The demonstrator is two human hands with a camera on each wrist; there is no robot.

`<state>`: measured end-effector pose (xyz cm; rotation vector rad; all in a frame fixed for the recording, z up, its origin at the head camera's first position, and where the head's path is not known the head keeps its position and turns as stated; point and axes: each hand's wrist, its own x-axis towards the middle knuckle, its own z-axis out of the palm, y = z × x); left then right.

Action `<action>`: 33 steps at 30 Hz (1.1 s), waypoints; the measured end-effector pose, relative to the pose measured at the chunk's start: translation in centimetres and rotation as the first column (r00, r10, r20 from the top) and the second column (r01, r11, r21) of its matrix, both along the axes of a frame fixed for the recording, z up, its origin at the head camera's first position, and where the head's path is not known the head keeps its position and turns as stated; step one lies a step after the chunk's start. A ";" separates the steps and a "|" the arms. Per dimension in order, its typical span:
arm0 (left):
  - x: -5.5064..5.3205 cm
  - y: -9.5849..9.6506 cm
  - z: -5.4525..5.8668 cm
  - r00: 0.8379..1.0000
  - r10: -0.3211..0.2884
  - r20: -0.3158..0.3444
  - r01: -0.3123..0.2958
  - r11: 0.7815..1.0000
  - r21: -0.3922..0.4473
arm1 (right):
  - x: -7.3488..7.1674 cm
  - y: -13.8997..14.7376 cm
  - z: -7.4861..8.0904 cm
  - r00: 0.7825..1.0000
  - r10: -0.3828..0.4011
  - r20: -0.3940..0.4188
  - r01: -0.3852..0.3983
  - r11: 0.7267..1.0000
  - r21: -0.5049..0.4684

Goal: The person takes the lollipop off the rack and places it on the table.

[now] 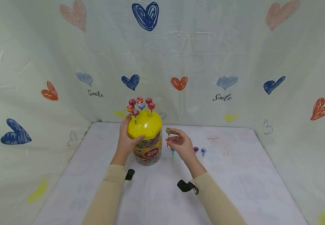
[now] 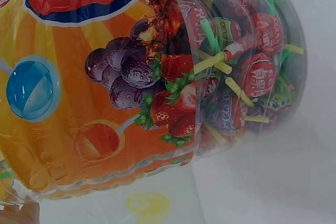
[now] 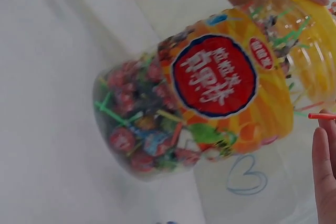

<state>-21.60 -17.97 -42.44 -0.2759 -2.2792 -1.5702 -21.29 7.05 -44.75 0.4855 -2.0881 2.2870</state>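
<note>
A clear plastic candy jar (image 1: 152, 153) with a domed yellow lid (image 1: 148, 126) stands on the table. Several wrapped lollipops (image 1: 141, 106) poke up from the lid, mostly toward its back and left. My left hand (image 1: 126, 140) grips the jar's upper left side at the lid, thumb across the front. Just right of the jar, my right hand (image 1: 182, 145) pinches a green-wrapped lollipop (image 1: 168, 131) upright by its red stick. More lollipops (image 2: 257, 72) show through the clear wall. Beside the printed label (image 3: 215, 74), the right wrist view catches the held red stick (image 3: 321, 116).
On the white table (image 1: 156, 200), a blue lollipop (image 1: 203, 150) and a purple lollipop (image 1: 196, 149) lie right of my right hand. Another lollipop (image 1: 173, 152) lies between that hand and the jar. A heart-printed curtain (image 1: 201, 56) hangs behind and at both sides.
</note>
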 end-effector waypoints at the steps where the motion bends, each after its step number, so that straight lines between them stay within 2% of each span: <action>1: 0.0 0.0 0.0 1.000 0.000 0.001 0.000 1.000 0.000 | 0.1 0.1 -0.6 1.000 -0.009 0.018 0.008 1.000 0.011; 4: 0.0 -0.1 0.0 1.000 0.002 0.006 -0.002 1.000 0.001 | 0.4 0.3 -2.4 0.998 -0.023 0.064 0.022 1.000 0.018; 13: 0.0 0.0 0.0 1.000 0.019 0.009 -0.019 1.000 -0.006 | 1.2 0.9 -6.1 0.987 -0.059 0.149 0.058 0.998 0.012; 17: 0.1 0.0 0.0 1.000 0.016 0.012 -0.016 1.000 -0.007 | 1.5 1.3 -7.9 0.977 -0.077 0.200 0.071 0.997 0.036; 22: 0.0 0.0 0.0 1.000 0.020 0.012 -0.020 1.000 -0.010 | 1.6 1.7 -9.7 0.972 -0.067 0.227 0.043 0.993 0.109; 26: 0.0 0.0 0.0 1.000 0.021 0.012 -0.021 1.000 -0.011 | 1.8 1.9 -9.9 0.968 -0.068 0.243 0.030 0.987 0.156; 33: 0.0 0.1 0.0 1.000 0.023 0.013 -0.023 1.000 -0.013 | 3.5 2.1 -7.7 0.958 -0.069 0.278 -0.010 0.962 0.272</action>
